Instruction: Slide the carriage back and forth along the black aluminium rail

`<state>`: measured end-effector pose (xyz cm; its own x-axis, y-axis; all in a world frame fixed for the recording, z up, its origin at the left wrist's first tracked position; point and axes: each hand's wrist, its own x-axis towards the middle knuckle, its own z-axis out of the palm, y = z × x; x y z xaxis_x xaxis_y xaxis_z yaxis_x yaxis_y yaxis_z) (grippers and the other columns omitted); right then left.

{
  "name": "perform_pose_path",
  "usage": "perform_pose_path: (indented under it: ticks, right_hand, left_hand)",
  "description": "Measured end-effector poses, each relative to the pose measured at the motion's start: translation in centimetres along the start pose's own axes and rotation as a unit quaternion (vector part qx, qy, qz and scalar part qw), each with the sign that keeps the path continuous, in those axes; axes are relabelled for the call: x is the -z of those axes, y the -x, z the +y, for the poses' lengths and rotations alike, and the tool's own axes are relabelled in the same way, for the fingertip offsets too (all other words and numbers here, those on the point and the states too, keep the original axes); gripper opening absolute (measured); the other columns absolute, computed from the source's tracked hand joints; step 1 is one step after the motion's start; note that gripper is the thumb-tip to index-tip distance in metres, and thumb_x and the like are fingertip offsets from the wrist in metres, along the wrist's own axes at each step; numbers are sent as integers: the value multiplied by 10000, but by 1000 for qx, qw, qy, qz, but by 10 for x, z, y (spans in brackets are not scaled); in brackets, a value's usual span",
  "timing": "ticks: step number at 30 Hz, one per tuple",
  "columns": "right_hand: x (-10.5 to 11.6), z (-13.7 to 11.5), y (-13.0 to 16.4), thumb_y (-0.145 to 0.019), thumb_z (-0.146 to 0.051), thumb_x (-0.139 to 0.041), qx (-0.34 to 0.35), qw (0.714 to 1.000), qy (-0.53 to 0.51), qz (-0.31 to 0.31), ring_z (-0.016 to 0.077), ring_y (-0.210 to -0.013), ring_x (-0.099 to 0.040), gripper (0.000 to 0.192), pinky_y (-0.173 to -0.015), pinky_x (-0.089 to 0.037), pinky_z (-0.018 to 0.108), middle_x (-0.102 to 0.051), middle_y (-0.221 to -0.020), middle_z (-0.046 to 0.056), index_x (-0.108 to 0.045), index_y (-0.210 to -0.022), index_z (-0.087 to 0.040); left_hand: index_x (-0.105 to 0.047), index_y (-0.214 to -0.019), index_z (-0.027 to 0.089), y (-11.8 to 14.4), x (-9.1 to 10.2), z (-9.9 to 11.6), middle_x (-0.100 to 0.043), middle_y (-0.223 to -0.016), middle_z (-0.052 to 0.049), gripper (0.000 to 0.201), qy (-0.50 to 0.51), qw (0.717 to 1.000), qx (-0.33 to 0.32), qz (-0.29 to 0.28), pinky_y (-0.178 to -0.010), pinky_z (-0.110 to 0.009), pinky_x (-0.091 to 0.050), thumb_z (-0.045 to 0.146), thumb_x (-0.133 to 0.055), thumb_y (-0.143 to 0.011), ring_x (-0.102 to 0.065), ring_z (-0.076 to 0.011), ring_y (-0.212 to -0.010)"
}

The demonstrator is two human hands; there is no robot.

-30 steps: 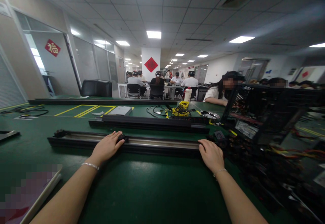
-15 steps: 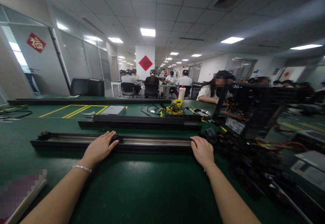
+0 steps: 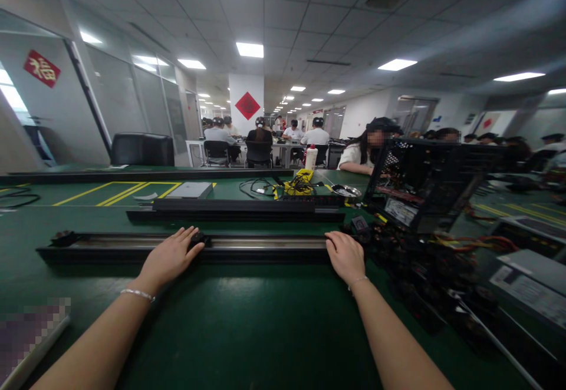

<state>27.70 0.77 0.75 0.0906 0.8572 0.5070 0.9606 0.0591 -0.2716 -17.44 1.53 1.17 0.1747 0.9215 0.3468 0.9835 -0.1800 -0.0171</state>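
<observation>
A long black rail [image 3: 265,254] with a shiny metal strip along its channel lies across the green table in front of me. My left hand [image 3: 170,254] rests over its middle, fingers across to the far edge and thumb on the near side. A small black block [image 3: 200,239] on the rail shows by the thumb and forefinger. Near the right end, my right hand [image 3: 347,254] is curled over the rail, its fingertips partly hidden. Behind it lies a second black rail [image 3: 239,208], touched by neither hand.
A longer black bar [image 3: 145,177] lies farther back, near a flat grey box [image 3: 191,190], a yellow item with black cables [image 3: 300,185] and a metal bowl [image 3: 347,192]. On the right are an open computer case [image 3: 424,184], tangled black parts [image 3: 420,266] and a power supply [image 3: 530,278]. A co-worker [image 3: 358,154] sits opposite.
The whole scene has shifted slightly left as the head view turned a little right. Both hands keep their places on the rail.
</observation>
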Motion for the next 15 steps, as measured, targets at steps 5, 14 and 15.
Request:
perform_pose_path:
  ticks: [5, 14, 15]
  right_hand:
    - [1, -1, 0, -880, -354, -330, -5, 1000, 1, -10, 194, -1132, -472, 364, -944, -314, 391, -595, -1186, 27, -615, -1092, -273]
    - [1, 0, 0, -876, -353, -338, -2, 1000, 0, -8, 197, -1126, -474, 360, -945, -310, 388, -598, -1186, 25, -616, -1087, -264]
    - [1, 0, 0, -876, -352, -340, -1, 1000, 0, -7, 197, -1128, -473, 359, -945, -310, 385, -599, -1185, 25, -616, -1088, -263]
  left_hand:
    - [-436, -1322, 114, -2, 1, 9, -456, -1369, -99, 680, 7, 1000, -8, -7, -1085, -409, -293, 574, -272, -848, -342, -243, -1309]
    - [-401, -1340, 89, -2, 5, 18, -423, -1393, -98, 711, 7, 1000, -1, -22, -1091, -382, -284, 580, -243, -851, -329, -229, -1317]
    - [-396, -1343, 87, -2, 5, 18, -419, -1396, -99, 714, 6, 1000, 1, -24, -1089, -385, -287, 582, -244, -850, -327, -231, -1318]
